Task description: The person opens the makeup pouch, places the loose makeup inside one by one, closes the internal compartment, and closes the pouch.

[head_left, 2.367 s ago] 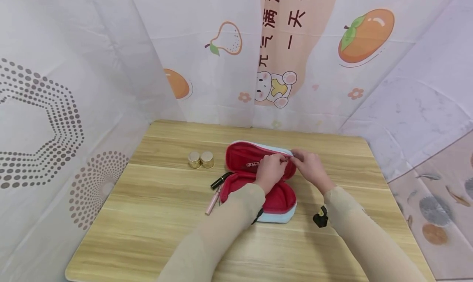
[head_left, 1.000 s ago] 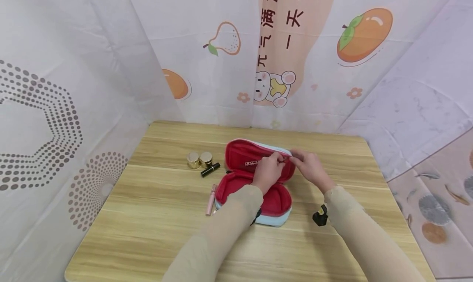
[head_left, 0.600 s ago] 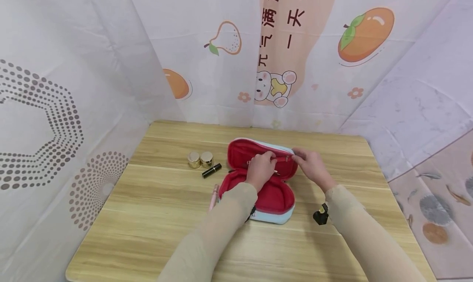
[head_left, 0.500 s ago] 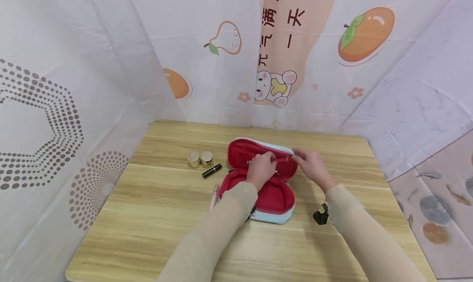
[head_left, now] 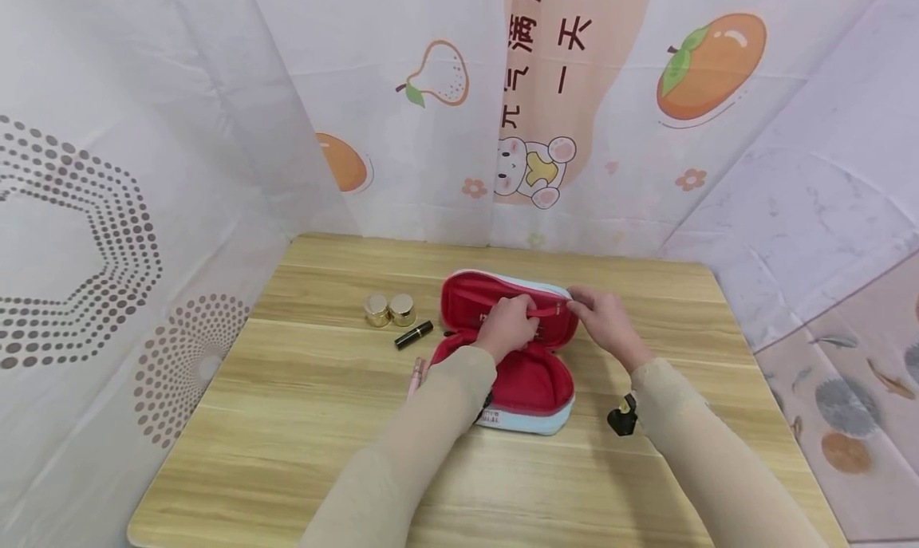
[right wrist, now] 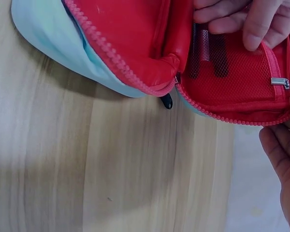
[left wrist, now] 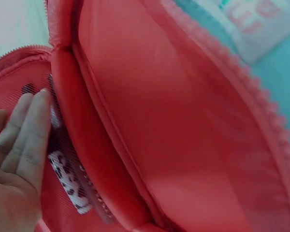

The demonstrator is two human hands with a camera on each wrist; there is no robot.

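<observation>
A light blue cosmetic bag (head_left: 527,422) with a red lining lies unfolded on the table. My left hand (head_left: 508,325) is over the mesh pocket (right wrist: 241,87) inside its far half. The thumb and forefinger pinch the pocket's zippered edge, while other fingers stretch over the mesh in the left wrist view. Behind the mesh are slim tubes, among them a white tube with dark spots (left wrist: 70,182). My right hand (head_left: 605,323) grips the bag's far right rim, thumb inside and fingers beneath. Close to that thumb sits the pocket's metal zipper pull (right wrist: 280,82).
Left of the bag stand two gold-lidded jars (head_left: 390,310), with a black lipstick tube (head_left: 413,335) just in front. A pink tube (head_left: 416,374) lies partly behind my left sleeve. By my right sleeve is a small black item with a yellow patch (head_left: 622,417). Curtains surround the wooden table (head_left: 287,452).
My left hand has moved left from the zipper pull to the pocket's middle. The lipstick tube has shifted from the bag's edge towards the jars. My right hand keeps its hold.
</observation>
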